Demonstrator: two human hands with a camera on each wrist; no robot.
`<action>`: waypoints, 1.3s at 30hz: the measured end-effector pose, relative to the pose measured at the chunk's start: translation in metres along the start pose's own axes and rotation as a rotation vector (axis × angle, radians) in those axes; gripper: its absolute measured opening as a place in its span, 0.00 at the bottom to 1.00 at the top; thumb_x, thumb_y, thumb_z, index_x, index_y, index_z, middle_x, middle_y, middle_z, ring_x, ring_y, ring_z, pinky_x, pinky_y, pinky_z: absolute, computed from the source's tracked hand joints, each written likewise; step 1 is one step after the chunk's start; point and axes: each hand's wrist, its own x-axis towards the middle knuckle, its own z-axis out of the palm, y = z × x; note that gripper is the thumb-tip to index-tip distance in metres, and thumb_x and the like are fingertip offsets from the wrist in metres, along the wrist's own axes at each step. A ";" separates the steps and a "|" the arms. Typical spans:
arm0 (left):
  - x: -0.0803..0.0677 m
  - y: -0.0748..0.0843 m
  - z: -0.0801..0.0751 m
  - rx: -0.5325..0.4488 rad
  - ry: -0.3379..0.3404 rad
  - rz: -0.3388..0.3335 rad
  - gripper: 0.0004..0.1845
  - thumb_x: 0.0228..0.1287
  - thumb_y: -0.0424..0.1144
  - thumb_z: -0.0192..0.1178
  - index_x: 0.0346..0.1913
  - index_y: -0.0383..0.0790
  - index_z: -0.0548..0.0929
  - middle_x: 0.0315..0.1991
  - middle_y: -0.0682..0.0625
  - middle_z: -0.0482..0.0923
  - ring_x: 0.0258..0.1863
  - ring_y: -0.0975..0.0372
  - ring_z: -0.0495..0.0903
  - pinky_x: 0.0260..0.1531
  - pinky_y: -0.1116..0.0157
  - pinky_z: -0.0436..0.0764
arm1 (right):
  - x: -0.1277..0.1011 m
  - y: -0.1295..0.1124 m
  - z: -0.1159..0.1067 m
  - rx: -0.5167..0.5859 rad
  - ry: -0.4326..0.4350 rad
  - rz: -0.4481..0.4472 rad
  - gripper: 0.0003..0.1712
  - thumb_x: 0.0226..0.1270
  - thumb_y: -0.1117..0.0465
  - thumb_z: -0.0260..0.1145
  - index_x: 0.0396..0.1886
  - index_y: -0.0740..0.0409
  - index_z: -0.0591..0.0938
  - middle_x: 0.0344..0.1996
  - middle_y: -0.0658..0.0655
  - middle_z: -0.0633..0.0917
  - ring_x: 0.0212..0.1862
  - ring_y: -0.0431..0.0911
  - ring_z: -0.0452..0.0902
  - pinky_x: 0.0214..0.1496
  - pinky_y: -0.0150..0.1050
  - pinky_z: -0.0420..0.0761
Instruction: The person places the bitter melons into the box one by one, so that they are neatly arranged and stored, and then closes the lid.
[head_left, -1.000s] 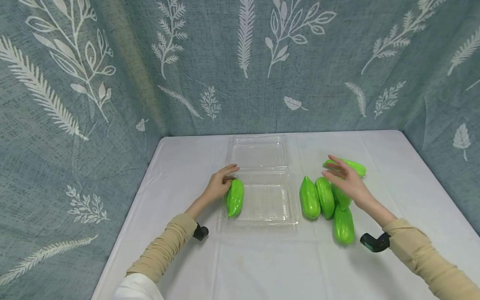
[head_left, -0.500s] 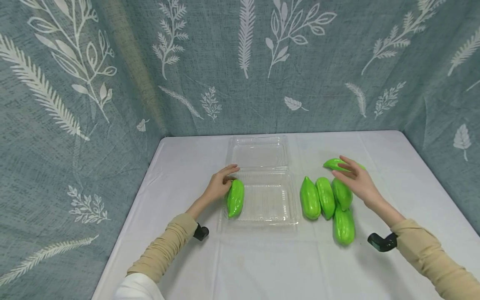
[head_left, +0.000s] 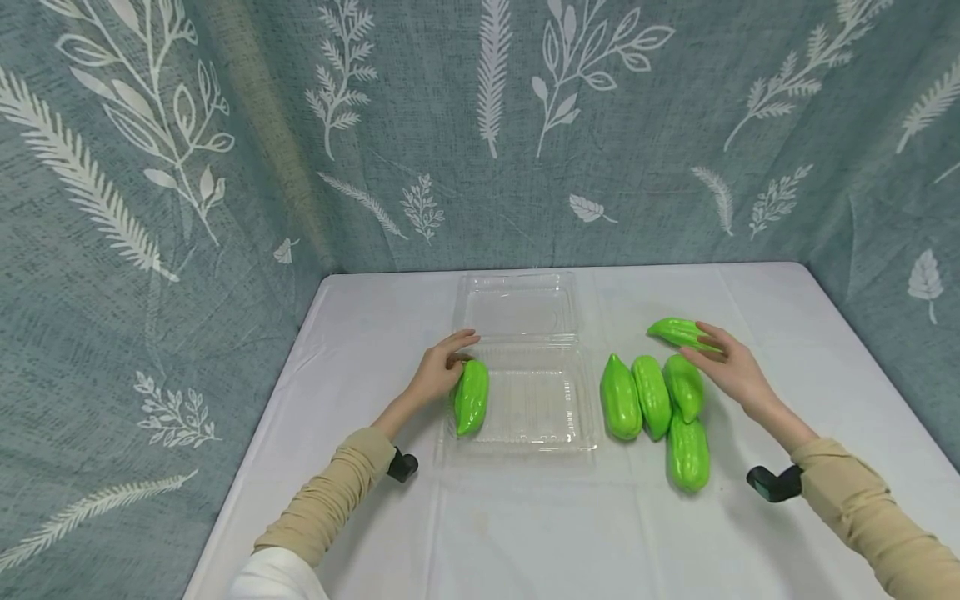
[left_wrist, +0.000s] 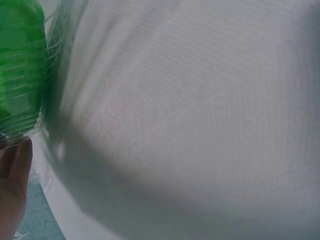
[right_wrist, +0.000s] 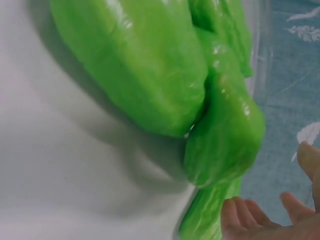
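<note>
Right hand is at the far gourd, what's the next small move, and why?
Probably curl the right hand round the far gourd: its fingers lie straight on it, not gripping. The tray holds one gourd, with bare floor beside it.

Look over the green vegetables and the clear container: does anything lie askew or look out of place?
One green vegetable lies crosswise beyond the cluster of four, under the right hand. The left hand touches another at the clear container's left edge. Nothing looks spilled or damaged.
</note>
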 end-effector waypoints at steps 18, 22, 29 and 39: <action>0.000 0.004 -0.001 0.006 0.008 -0.007 0.25 0.50 0.12 0.42 0.55 0.21 0.69 0.61 0.30 0.59 0.48 0.39 0.73 0.49 0.49 0.75 | 0.006 0.017 0.001 0.056 -0.150 0.139 0.46 0.64 0.41 0.50 0.68 0.67 0.46 0.62 0.79 0.52 0.61 0.70 0.53 0.58 0.58 0.68; 0.000 0.003 0.000 0.008 0.011 -0.005 0.25 0.50 0.12 0.42 0.55 0.21 0.69 0.61 0.31 0.60 0.48 0.38 0.73 0.49 0.49 0.76 | 0.006 0.021 0.004 0.075 -0.162 0.185 0.47 0.62 0.39 0.51 0.69 0.64 0.47 0.63 0.77 0.53 0.62 0.68 0.54 0.58 0.59 0.68; -0.001 0.002 0.000 0.004 0.012 -0.006 0.25 0.51 0.12 0.42 0.55 0.22 0.69 0.62 0.31 0.60 0.48 0.39 0.73 0.48 0.50 0.76 | 0.005 0.025 0.007 0.132 -0.222 0.187 0.48 0.63 0.39 0.49 0.69 0.65 0.43 0.63 0.78 0.51 0.63 0.68 0.52 0.60 0.61 0.63; -0.001 0.002 0.000 0.007 0.015 0.004 0.25 0.51 0.12 0.42 0.55 0.22 0.69 0.61 0.31 0.60 0.48 0.39 0.73 0.48 0.50 0.76 | 0.006 0.026 0.010 0.194 -0.223 0.257 0.48 0.62 0.38 0.50 0.70 0.61 0.43 0.64 0.77 0.50 0.64 0.66 0.52 0.62 0.58 0.63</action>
